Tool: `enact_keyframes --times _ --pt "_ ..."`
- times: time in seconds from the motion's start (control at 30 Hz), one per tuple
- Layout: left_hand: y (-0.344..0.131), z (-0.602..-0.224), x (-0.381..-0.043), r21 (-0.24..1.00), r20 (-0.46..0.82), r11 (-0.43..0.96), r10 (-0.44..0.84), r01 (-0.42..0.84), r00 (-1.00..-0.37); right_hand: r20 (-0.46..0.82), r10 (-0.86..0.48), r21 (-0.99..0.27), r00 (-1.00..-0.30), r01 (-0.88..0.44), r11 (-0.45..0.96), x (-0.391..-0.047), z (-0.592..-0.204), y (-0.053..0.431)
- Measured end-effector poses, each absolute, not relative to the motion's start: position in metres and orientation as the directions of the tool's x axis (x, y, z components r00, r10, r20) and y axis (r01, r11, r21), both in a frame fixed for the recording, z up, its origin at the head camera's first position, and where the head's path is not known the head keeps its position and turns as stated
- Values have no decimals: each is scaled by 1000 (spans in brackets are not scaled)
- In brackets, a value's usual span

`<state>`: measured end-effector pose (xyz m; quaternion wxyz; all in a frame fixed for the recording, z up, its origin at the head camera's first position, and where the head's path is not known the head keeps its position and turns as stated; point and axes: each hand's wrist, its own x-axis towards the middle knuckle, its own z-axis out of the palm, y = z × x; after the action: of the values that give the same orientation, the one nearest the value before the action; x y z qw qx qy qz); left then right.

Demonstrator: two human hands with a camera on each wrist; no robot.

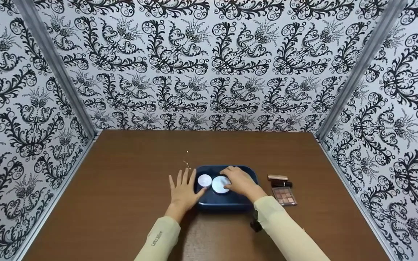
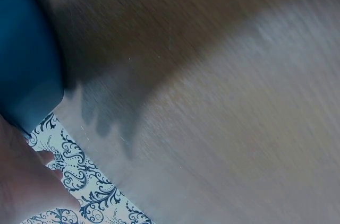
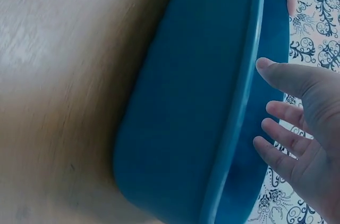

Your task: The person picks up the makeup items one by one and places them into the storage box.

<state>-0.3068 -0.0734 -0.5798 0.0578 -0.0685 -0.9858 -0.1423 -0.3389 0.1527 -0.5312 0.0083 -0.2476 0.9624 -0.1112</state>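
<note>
While both hands are at the blue tub (image 1: 227, 207), neither grip is closed: the left hand (image 1: 183, 194) has its fingers spread wide, and the right hand (image 1: 243, 184) has its thumb and fingers apart. The left one lies along the tub's left side, its thumb reaching inward over the rim; the tip is right by the small disc (image 1: 205, 180), and I cannot tell whether they touch. The right grip is over the large disc (image 1: 219, 184), thumb overlapping its right side and fingers near its far edge; contact there is unclear too. Both discs, pale and round, lie side by side in the tub, between the two hands. The right hand hides some of the large disc and the tub's right part. On the worktop (image 1: 129, 181), right of the tub, lie a gold tube (image 1: 277, 177), a black tube (image 1: 282, 184) and a palette (image 1: 284, 196), from far to near. Small shiny bits (image 1: 187, 164) lie near the left fingertips. Beyond stands a patterned wall (image 1: 209, 72).
</note>
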Motion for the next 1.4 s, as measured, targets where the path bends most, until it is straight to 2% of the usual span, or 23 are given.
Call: enact_keyframes --times 0.5,1.4 --pt "-73 -579 -307 272 136 949 123 157 -983 32 -451 -236 -892 -446 864 -338 -515 169" --pt "-74 -583 -309 266 132 951 124 155 -983 55 -394 -233 -917 -396 888 -341 -513 205"
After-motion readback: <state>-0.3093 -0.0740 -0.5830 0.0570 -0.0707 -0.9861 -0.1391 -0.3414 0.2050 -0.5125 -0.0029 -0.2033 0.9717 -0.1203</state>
